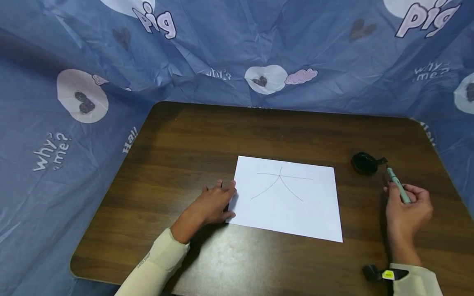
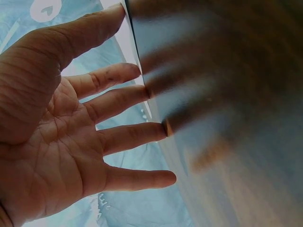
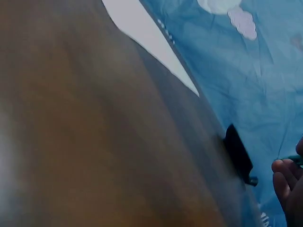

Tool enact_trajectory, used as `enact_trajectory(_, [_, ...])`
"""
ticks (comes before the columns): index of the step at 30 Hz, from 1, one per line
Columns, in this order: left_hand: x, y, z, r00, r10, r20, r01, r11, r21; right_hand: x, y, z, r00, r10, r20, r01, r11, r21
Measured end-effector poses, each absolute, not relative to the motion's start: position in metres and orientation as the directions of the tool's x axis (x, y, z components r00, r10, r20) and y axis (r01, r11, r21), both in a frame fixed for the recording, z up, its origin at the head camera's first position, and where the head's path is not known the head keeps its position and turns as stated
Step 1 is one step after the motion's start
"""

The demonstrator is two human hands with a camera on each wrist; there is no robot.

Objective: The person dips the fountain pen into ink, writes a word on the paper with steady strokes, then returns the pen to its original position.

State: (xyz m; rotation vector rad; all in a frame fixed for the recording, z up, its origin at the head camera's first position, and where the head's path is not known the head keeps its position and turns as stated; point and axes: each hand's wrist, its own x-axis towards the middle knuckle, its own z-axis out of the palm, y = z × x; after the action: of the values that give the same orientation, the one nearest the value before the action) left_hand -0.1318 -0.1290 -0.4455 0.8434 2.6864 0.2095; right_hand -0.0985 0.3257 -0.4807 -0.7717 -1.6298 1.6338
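Observation:
A white sheet of paper point(image 1: 285, 218) lies on the table with thin dark strokes on it: a horizontal line, a short upright one and two curves spreading downward. My left hand point(image 1: 212, 203) rests at the sheet's left edge, fingers spread and straight; the left wrist view shows its palm point(image 2: 57, 137) and fingertips touching the surface. My right hand point(image 1: 409, 211) pinches a slim green pen point(image 1: 398, 185) to the right of the sheet. The pen's dark tip points at a small black round object point(image 1: 364, 163) with a short side tab; whether they touch I cannot tell.
The brown wooden table point(image 1: 200, 135) has rounded corners. A blue printed cloth point(image 1: 207, 49) hangs behind it and along its sides. On the right wrist sits a black strap device point(image 1: 375, 273) with a yellow label.

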Motion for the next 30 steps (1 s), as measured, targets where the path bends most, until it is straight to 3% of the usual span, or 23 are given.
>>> enact_trajectory(6, [-0.132,-0.129,-0.445,-0.778,0.57,-0.266,0.52,0.821,0.236,-0.117,0.345,-0.488,-0.541,0.839,0.046,0.193,0.177,-0.965])
enact_trajectory(11, [-0.132,-0.128,-0.445,-0.781,0.567,-0.263,0.519,0.822,0.232,-0.13,0.355,-0.489,-0.535,0.838,-0.104,0.348,0.106,-0.932])
enact_trajectory(15, [-0.131,-0.129,-0.446,-0.781,0.571,-0.252,0.525,0.819,0.229,-0.136,0.358,-0.489,-0.555,0.818,-0.153,0.419,0.115,-0.901])
enact_trajectory(23, [-0.131,-0.129,-0.446,-0.782,0.57,-0.252,0.523,0.82,0.234,-0.143,0.357,-0.493,-0.579,0.814,-0.049,0.591,0.377,-0.713])
enact_trajectory(30, [-0.131,-0.129,-0.446,-0.781,0.574,-0.246,0.526,0.817,0.236,-0.143,0.354,-0.499,-0.609,0.793,-0.005,0.584,0.444,-0.679])
